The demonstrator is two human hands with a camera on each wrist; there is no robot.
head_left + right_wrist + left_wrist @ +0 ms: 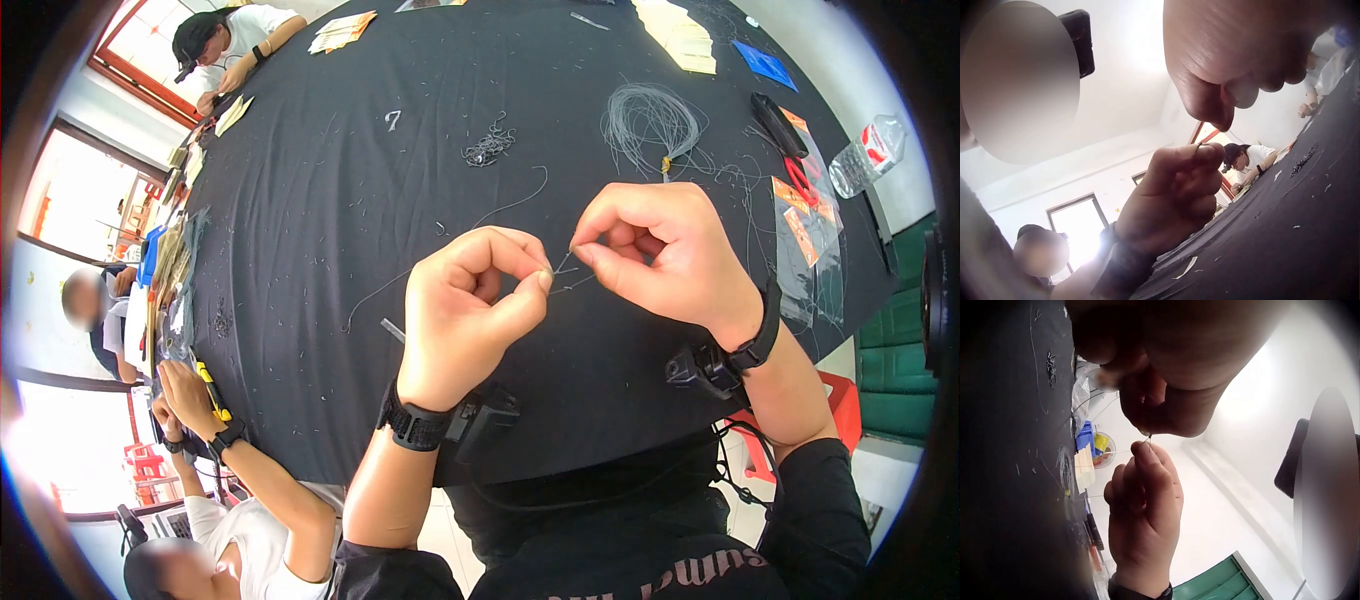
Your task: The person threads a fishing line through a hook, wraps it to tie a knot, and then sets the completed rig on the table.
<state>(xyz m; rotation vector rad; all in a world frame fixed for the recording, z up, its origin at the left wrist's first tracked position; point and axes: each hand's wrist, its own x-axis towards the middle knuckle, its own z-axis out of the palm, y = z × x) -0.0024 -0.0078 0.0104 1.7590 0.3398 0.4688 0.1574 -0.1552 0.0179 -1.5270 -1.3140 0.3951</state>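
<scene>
My left hand (465, 305) pinches a small fish hook (1199, 147) between thumb and index finger; most of the hook is hidden by the fingertips. Facing it at close range, my right hand (670, 255) pinches a thin fishing line (572, 287) with thumb and index finger. Fine strands cross the small gap between the two sets of fingertips. Both hands are held over the black-covered table (320, 260). A longer strand (515, 204) curves across the cloth beyond the left hand.
Dark hooks lie in a pile (489, 143) ahead. A coil of clear line (652, 125) sits right of it, near red-handled scissors (800, 180), plastic packets (797, 245) and a water bottle (868, 155). Yellowish cards (678, 38) lie at the far edge. Other people sit along the left side.
</scene>
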